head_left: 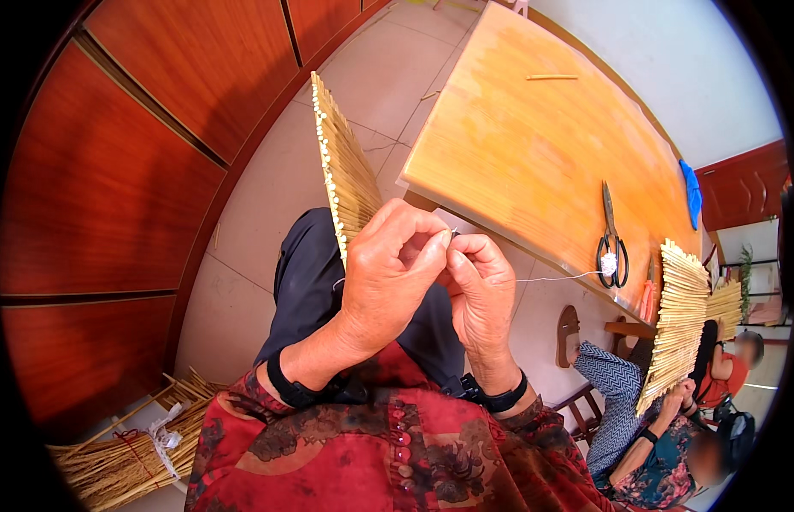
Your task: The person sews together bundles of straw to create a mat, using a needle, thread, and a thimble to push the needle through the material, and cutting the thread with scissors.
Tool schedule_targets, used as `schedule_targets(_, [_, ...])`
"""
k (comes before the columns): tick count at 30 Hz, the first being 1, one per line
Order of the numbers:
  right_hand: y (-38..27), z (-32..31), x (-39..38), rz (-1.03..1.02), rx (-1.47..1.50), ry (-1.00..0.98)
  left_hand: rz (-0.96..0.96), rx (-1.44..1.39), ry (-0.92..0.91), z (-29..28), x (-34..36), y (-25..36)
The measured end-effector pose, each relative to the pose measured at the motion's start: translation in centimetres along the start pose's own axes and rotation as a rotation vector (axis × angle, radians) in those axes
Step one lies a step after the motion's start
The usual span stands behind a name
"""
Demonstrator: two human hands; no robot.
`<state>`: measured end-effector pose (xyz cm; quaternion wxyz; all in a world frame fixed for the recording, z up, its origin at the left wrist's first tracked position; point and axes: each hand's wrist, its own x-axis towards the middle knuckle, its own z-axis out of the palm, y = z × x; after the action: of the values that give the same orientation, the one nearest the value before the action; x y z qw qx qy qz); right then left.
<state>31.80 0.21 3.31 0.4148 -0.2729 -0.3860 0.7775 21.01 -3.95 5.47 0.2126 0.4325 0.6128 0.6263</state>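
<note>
In front of my lap my left hand [388, 269] and my right hand [482, 294] meet at the fingertips, both pinched closed on white thread. A tiny dark and pale bit shows at their tips, too small to name. From my right hand the white thread [555, 278] runs across to a small thread ball [609, 263] lying on the handles of black scissors [610, 235]. A panel of straw stalks [354, 175], joined side by side, stands tilted against my leg beyond my left hand, its lower part hidden by that hand.
The wooden table [516, 145] holds a loose stalk [551, 77] and blue cloth [691, 194]. Red-brown cabinets [107, 171] line the left. Tied straw [132, 452] lies at lower left. At right, a seated person [662, 452] holds another straw panel [677, 316]; another person [721, 375] sits beyond.
</note>
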Motion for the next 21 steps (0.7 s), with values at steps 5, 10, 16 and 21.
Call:
schedule_targets(5, [0.28, -0.29, 0.06, -0.002, -0.019, 0.003, -0.015, -0.05, 0.002, 0.06, -0.04, -0.38])
schedule_targets(10, [0.14, -0.1, 0.03, -0.004, -0.002, -0.015, -0.073, -0.118, 0.002, 0.15, -0.16, -0.5])
schedule_targets(16, [0.17, -0.22, 0.05, 0.0, -0.009, -0.016, -0.068, -0.096, -0.01, 0.16, -0.12, -0.54])
schedule_targets(21, [0.58, -0.76, 0.14, -0.021, -0.023, -0.014, -0.076, -0.109, -0.021, 0.26, -0.14, -0.51])
